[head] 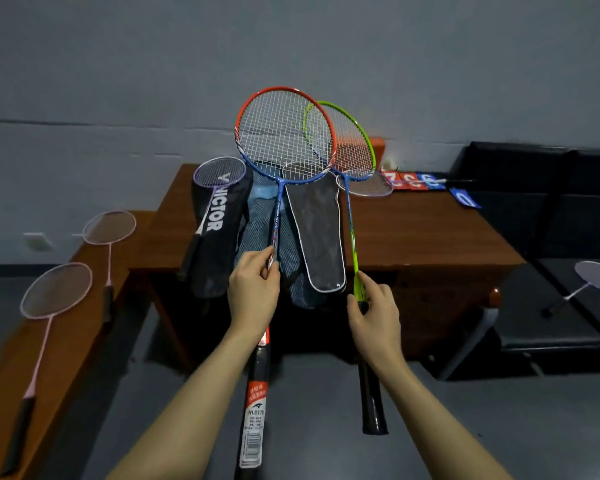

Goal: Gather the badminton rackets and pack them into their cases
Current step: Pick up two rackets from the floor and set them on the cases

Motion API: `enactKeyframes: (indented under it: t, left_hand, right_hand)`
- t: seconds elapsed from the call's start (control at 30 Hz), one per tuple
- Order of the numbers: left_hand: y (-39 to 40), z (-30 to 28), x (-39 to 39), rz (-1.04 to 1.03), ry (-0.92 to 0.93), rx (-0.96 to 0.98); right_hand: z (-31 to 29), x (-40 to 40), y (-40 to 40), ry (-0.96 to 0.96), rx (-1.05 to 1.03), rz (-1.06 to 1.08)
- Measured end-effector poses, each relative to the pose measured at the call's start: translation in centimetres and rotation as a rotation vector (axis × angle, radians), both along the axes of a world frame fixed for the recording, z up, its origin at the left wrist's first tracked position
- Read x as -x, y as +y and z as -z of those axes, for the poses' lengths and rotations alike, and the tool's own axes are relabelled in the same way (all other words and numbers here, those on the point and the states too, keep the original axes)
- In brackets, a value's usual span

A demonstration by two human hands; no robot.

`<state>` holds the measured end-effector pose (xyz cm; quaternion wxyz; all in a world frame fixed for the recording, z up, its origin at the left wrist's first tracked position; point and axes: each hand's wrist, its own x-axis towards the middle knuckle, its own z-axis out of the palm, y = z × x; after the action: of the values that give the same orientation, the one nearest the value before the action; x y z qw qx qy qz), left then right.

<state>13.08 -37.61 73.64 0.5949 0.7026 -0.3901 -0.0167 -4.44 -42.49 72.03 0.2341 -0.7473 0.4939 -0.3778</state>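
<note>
My left hand [253, 292] pinches the shaft of a red-and-blue racket [284, 133], held upright over the brown desk [430, 230]. In my right hand [373, 311] is the shaft of a green-and-blue racket [355, 140], whose head overlaps the red one. On the desk lie a black VICTOR case [219, 237] with a purple racket [219, 173] on it, a blue mesh case [257, 216] and a black white-edged case [317, 233]. Two pink rackets [58, 289] [110, 226] lie on the left bench. Another purple racket [368, 185] lies behind the green one.
A white racket [596, 277] lies on the black seats [551, 323] at the right. Red and blue score cards [416, 180] and an orange box [376, 147] sit at the desk's back right. Grey floor lies between bench and desk.
</note>
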Motion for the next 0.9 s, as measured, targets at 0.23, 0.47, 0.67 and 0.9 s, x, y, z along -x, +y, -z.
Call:
enactKeyframes:
  t: [0.23,0.47,0.67,0.9]
  left_hand:
    - [-10.6,0.0,-3.3,0.063,-0.007,-0.048]
    - [-21.2,3.1,-3.6,-0.007,-0.002,-0.147]
    - [-28.0,5.3,-3.1,-0.121,0.022,-0.235]
    - [-34.6,8.9,-5.7,-0.124,0.107,-0.374]
  right_hand:
    - [0.7,-2.7,-10.6,0.068,-0.112,0.046]
    - [3.7,-3.0,-21.4,0.061,-0.149,0.007]
    - [6.1,-2.4,-28.0,0.114,-0.188,-0.078]
    - [7.9,-2.9,-33.0,0.128,-0.192,-0.198]
